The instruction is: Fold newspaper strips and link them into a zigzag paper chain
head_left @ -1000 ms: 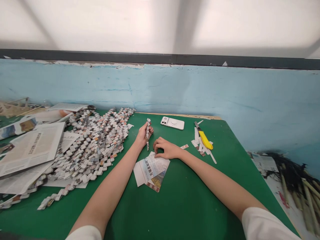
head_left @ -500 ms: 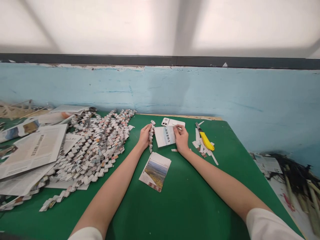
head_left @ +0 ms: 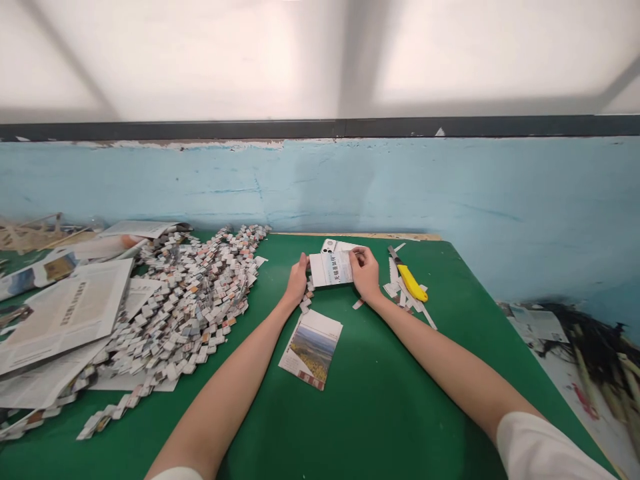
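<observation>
Between my two hands is a small piece of printed newspaper (head_left: 327, 269), raised over the table. My right hand (head_left: 367, 275) pinches its right edge with thumb and fingers. My left hand (head_left: 297, 281) is closed at its left edge, around a short woven chain of folded paper (head_left: 307, 297) whose lower end hangs below the fingers. Whether the left fingers also grip the newspaper piece I cannot tell. Below the hands lies a small stack of cut newspaper pieces (head_left: 313, 350), the top one with a landscape photo. A white phone (head_left: 329, 246) lies partly hidden behind the newspaper piece.
On the right of the green table (head_left: 380, 413) lies a yellow-handled utility knife (head_left: 412, 283) on paper scraps (head_left: 392, 289). A large heap of woven paper chains (head_left: 185, 313) and newspaper sheets (head_left: 70, 313) covers the left. A blue wall (head_left: 215, 180) stands behind.
The newspaper piece has moved slightly left and my left hand right, so they now meet. The paper chain, upright beside the piece before, is now mostly hidden.
</observation>
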A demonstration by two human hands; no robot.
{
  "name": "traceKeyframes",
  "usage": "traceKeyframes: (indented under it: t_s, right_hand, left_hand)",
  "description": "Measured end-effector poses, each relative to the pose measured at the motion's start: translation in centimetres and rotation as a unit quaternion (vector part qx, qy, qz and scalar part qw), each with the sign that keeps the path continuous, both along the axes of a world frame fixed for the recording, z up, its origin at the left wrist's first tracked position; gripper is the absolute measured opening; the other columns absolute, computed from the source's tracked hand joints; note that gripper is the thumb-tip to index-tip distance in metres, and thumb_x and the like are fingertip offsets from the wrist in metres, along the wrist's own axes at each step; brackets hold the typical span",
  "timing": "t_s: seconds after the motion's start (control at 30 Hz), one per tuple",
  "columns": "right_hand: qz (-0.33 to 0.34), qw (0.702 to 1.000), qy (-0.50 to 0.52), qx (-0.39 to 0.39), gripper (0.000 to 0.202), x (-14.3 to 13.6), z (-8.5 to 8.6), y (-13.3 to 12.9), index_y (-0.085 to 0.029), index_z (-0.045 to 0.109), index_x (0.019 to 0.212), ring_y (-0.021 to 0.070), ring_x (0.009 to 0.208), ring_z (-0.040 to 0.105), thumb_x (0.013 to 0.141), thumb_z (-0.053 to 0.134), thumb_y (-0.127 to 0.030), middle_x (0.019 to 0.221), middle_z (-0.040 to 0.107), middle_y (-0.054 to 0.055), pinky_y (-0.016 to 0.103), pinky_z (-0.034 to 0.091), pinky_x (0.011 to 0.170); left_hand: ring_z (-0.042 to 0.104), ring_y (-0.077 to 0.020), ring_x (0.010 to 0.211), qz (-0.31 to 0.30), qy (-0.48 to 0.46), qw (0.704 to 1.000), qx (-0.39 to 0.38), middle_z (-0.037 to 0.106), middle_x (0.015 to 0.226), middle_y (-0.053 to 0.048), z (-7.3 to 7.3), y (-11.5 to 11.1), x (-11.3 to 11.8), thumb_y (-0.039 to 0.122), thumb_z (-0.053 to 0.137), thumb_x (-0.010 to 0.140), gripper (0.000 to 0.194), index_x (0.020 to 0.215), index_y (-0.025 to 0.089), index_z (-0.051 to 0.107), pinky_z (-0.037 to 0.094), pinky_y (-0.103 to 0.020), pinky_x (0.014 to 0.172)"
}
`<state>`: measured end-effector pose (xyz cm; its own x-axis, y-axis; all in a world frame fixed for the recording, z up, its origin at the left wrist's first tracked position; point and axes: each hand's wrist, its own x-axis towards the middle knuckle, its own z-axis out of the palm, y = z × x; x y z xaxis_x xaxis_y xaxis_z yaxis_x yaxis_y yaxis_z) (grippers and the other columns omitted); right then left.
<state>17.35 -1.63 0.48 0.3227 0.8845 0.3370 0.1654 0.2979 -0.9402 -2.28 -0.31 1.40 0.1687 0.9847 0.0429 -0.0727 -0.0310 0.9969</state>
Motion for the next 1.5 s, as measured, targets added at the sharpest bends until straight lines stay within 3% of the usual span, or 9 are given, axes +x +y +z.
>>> traceKeyframes:
  t_s: [0.1,0.2,0.33,0.47,0.7,0.8,1.0,1.3,1.5]
  right_hand:
    - [-0.03,0.999,0.036,-0.019,0.034,0.9,-0.6,0.8,-0.019,0.058,0.095,0.0202,0.069,0.062,0.089,0.061,-0.052,0.078,0.068,0.005,0.029,0.046,0.061]
    - [-0.025,0.996,0.077,-0.035,0.036,1.2,-1.1,1.2,-0.019,0.057,0.096,0.022,0.072,0.065,0.087,0.063,-0.054,0.081,0.071,0.007,0.03,0.049,0.061]
    - [0.015,0.992,0.114,-0.058,0.042,1.0,-1.1,1.1,-0.019,0.06,0.1,0.0233,0.071,0.067,0.085,0.066,-0.057,0.081,0.073,0.007,0.032,0.052,0.062]
    - [0.062,0.995,0.063,-0.049,0.039,0.8,-0.9,1.0,-0.017,0.066,0.089,0.0221,0.068,0.065,0.085,0.067,-0.056,0.076,0.071,0.006,0.031,0.05,0.062]
    - [0.088,0.995,0.051,-0.026,0.033,0.7,-1.0,1.0,-0.017,0.069,0.1,0.0208,0.066,0.063,0.088,0.065,-0.048,0.077,0.071,0.006,0.03,0.048,0.06]
    - [0.083,0.995,0.052,-0.011,0.028,0.8,-1.0,0.9,-0.019,0.069,0.107,0.0175,0.059,0.057,0.088,0.059,-0.038,0.074,0.068,0.003,0.029,0.045,0.055]
    - [0.064,0.997,0.048,-0.009,0.019,0.9,-1.1,1.0,-0.02,0.068,0.084,0.0141,0.051,0.048,0.083,0.051,-0.027,0.068,0.06,0.001,0.026,0.037,0.049]
    - [0.089,0.995,0.043,0.006,0.017,0.7,-0.6,0.7,-0.02,0.064,0.081,0.0122,0.052,0.045,0.087,0.05,-0.028,0.068,0.056,-0.001,0.025,0.035,0.05]
    - [0.128,0.991,0.028,0.016,0.019,0.5,-0.3,0.3,-0.02,0.063,0.08,0.0121,0.05,0.043,0.091,0.05,-0.031,0.062,0.051,-0.002,0.025,0.033,0.049]
  left_hand:
    - [0.053,-0.0118,0.051,-0.002,0.066,0.997,0.035,0.071,0.079,-0.005,0.1,-0.7,0.2,0.064,0.068,0.08,0.054,0.105,0.016,0.071,0.04,-0.023,0.045]
    - [0.05,-0.0094,0.047,0.005,0.071,0.997,0.027,0.07,0.078,-0.004,-0.1,-0.7,0.2,0.058,0.074,0.077,0.049,0.102,0.016,0.071,0.04,-0.022,0.043]
    - [0.064,-0.0152,0.065,0.016,0.003,1.0,0.022,0.073,0.086,-0.007,-0.6,0.2,0.1,0.053,0.078,0.074,0.045,0.099,0.015,0.072,0.054,-0.027,0.06]
    - [0.069,-0.0201,0.077,0.04,-0.049,0.998,0.006,0.076,0.09,-0.009,-0.8,0.9,-0.1,0.051,0.083,0.069,0.048,0.098,0.014,0.071,0.055,-0.029,0.067]
    - [0.068,-0.0195,0.074,0.049,-0.071,0.996,-0.005,0.076,0.089,-0.008,-0.8,1.0,-0.4,0.045,0.083,0.069,0.05,0.106,0.014,0.071,0.052,-0.029,0.067]
    - [0.062,-0.0142,0.061,0.06,-0.07,0.996,-0.005,0.073,0.078,-0.004,-0.7,1.0,-0.4,0.037,0.079,0.07,0.036,0.097,0.014,0.074,0.048,-0.025,0.058]
    - [0.059,-0.0118,0.054,0.046,-0.07,0.996,-0.015,0.068,0.068,-0.002,-0.5,0.8,-0.4,0.028,0.07,0.07,0.014,0.077,0.016,0.07,0.045,-0.022,0.053]
    - [0.063,-0.0142,0.061,0.02,-0.036,0.999,-0.005,0.071,0.074,-0.004,0.3,0.3,-0.1,0.055,0.067,0.083,0.044,0.104,0.016,0.068,0.046,-0.022,0.053]
    - [0.046,-0.0066,0.039,-0.048,0.05,0.998,-0.006,0.07,0.072,-0.002,0.7,-0.5,-0.3,0.055,0.074,0.079,0.055,0.118,0.017,0.068,0.034,-0.02,0.038]
